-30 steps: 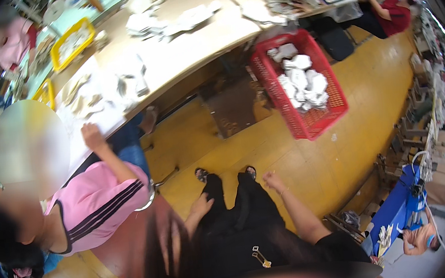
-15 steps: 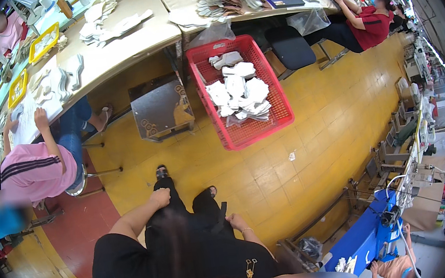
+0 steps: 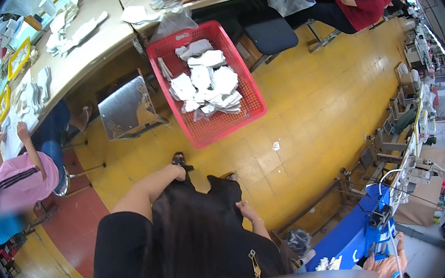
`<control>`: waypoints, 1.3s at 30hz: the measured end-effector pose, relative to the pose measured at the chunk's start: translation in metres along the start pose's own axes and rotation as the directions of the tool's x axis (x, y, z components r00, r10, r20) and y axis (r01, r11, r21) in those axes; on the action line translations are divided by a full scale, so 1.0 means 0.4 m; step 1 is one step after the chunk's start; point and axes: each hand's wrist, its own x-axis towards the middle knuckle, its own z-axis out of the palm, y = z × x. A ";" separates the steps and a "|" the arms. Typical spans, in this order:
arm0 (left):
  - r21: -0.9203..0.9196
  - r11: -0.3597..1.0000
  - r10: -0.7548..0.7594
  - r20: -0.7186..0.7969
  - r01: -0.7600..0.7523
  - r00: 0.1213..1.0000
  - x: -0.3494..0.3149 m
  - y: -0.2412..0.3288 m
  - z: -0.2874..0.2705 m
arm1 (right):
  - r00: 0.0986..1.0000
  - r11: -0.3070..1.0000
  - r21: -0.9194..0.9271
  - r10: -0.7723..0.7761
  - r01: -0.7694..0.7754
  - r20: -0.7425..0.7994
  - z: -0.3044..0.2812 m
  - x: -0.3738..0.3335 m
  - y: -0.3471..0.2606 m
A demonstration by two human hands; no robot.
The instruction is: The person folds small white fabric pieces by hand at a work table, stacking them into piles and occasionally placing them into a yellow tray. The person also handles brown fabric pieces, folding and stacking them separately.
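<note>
My left hand (image 3: 179, 172) hangs low in front of my body, over the black trousers and close to my sandalled foot (image 3: 179, 159). Its fingers are hard to make out. At the right side of my trousers (image 3: 221, 194) is my right hand (image 3: 247, 211), its fingers curled in against the dark cloth; whatever they may hold is hidden. Ahead on the floor, out of reach of both hands, stands a red plastic basket (image 3: 256, 99) holding several bundles of white cut pieces (image 3: 201, 80).
A low dark stool (image 3: 127, 109) stands left of the basket, a black-seated chair (image 3: 270, 32) right of it. Along the far side runs a long worktable (image 3: 104, 34) with stacked pieces. Seated co-workers are at left (image 3: 24, 174) and far right (image 3: 361, 5). Sewing machines line the right.
The basket, stool and table have shifted left in view as I move. My left hand has swung forward toward my foot, and my right hand sits slightly higher and further right.
</note>
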 end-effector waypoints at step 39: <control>-0.796 0.587 -0.397 -0.126 0.146 0.909 0.559 0.719 -1.299 | 0.872 0.684 -0.681 0.137 0.261 0.471 -1.838 1.146 -0.368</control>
